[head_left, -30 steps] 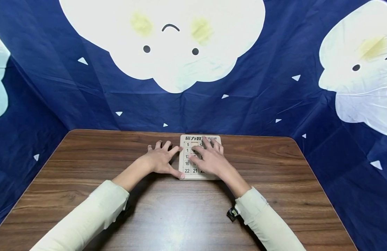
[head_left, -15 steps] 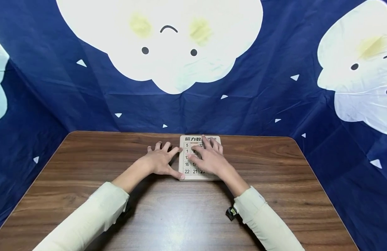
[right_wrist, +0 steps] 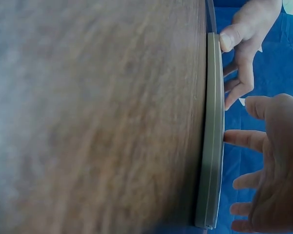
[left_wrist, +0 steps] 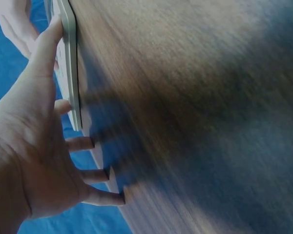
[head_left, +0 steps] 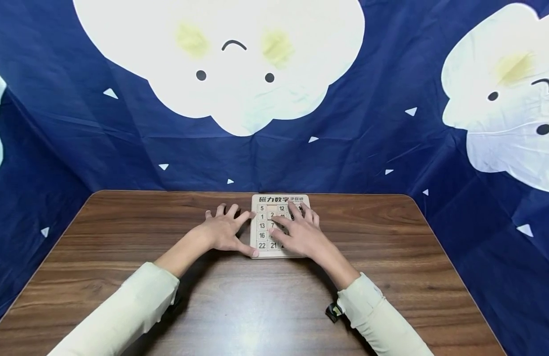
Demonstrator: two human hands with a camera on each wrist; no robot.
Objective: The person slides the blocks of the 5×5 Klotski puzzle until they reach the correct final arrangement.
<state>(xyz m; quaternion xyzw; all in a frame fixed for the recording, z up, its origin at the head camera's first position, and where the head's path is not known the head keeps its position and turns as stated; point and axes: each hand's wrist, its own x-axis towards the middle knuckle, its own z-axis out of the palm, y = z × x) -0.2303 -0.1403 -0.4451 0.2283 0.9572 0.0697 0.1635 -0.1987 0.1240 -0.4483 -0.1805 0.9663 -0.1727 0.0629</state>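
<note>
A pale number sliding puzzle (head_left: 255,199) lies on the table near its far edge, with rows of numbered tiles. In its top row a tile-sized gap (head_left: 272,207) shows between tiles 5 and 12, right above tile 2 (head_left: 272,214). My left hand (head_left: 223,233) steadies the puzzle's left side with fingers spread, thumb on the near left corner and index fingertip at the edge. Over the right part of the board is my right hand (head_left: 304,236), its index fingertip at tile 2's lower edge. Several right-hand tiles are hidden beneath it. In the right wrist view, that index finger (right_wrist: 244,139) is extended to the board face.
The brown wooden table (head_left: 238,306) spreads around the puzzle. A dark blue cloth (head_left: 203,158) with white clouds hangs right behind its far edge and along both sides. A small black device (head_left: 333,312) sits at the right sleeve cuff.
My right hand has shifted slightly toward me and to the right over the board, uncovering tile 2 and more of the title. The left hand keeps its place. The head view has tilted slightly.
</note>
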